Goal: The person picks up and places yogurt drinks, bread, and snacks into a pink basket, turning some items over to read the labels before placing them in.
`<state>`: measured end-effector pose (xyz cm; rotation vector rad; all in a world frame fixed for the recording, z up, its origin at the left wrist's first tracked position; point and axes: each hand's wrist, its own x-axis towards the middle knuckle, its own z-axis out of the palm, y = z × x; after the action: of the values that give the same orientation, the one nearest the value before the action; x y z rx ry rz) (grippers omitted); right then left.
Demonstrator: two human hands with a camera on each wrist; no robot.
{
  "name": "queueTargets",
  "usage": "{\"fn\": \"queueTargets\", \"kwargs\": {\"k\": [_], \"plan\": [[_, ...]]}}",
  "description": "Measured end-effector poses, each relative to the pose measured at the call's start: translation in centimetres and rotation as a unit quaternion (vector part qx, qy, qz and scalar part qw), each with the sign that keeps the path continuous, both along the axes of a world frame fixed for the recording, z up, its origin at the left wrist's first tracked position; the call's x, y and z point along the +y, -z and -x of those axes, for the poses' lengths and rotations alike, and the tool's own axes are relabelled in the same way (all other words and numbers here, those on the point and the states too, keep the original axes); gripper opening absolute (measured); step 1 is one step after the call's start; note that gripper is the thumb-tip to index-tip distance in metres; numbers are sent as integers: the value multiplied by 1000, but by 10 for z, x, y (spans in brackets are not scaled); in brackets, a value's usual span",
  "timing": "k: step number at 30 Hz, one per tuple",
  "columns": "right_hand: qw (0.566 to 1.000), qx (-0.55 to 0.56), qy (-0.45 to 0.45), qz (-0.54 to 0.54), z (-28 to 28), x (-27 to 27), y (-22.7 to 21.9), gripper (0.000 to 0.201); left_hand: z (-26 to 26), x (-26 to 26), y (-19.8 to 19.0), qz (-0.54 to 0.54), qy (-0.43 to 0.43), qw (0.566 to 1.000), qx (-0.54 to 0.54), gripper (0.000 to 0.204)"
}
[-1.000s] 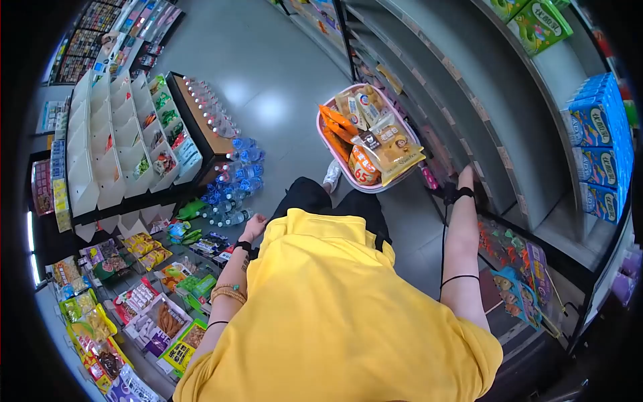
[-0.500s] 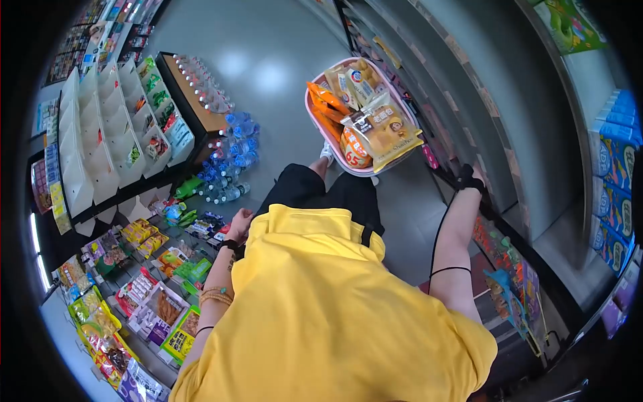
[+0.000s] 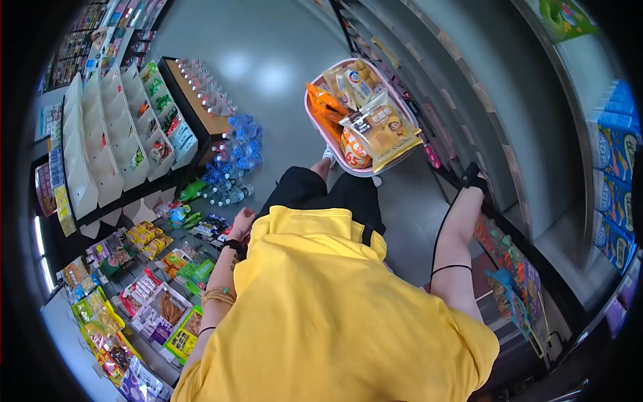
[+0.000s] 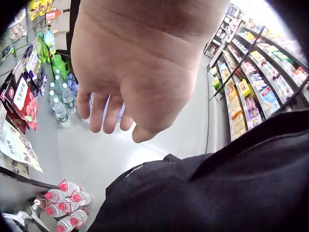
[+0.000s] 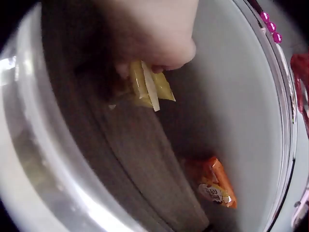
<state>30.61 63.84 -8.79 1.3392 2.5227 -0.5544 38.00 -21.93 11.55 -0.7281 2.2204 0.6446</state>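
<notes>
In the right wrist view my right hand (image 5: 157,31) is deep inside a dim shelf and pinches a yellow packet (image 5: 165,87). Most of that packet is hidden behind the fingers. Lower on the same shelf lies an orange snack packet (image 5: 219,186). From the head, only the right wrist with its black strap shows; the shelf edge covers the hand. My left hand (image 4: 137,72) hangs loosely beside the dark shorts, holding nothing. Ahead of my legs stands a pink-rimmed basket (image 3: 309,108) filled with a bagged bread (image 3: 383,130) and orange bags (image 3: 326,102).
Grey shelving (image 3: 462,60) curves along my right side, with blue drink packs (image 3: 613,181) farther right. To the left are a white divided bin rack (image 3: 100,147) and water bottles (image 3: 238,147) on the floor. Hanging snack bags (image 3: 167,308) line the near left.
My right hand has gone from the shelf edge into the shelf, out of the head view. The left hand has come slightly closer to my leg. The head view has shifted a little.
</notes>
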Motion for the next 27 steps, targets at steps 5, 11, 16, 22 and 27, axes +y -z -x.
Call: {"fn": "queueTargets", "kwargs": {"k": [5,11,16,22,27], "plan": [[998,49,35,12,5,-13,-12,47,0,-10,16,-18,-8,1000,22,35],[986,139,78,41,17,-34,-45,48,5,-1,19,-5,22,1000,19,39],[939,339,56,23,23,-54,-42,36,10,1,29,-5,53,998,30,37],[976,212,-19,-49,37,-63,-95,39,29,4,24,-22,59,998,22,38],[947,282,128,80,36,-66,-93,47,29,-5,26,-8,59,998,36,39]]}}
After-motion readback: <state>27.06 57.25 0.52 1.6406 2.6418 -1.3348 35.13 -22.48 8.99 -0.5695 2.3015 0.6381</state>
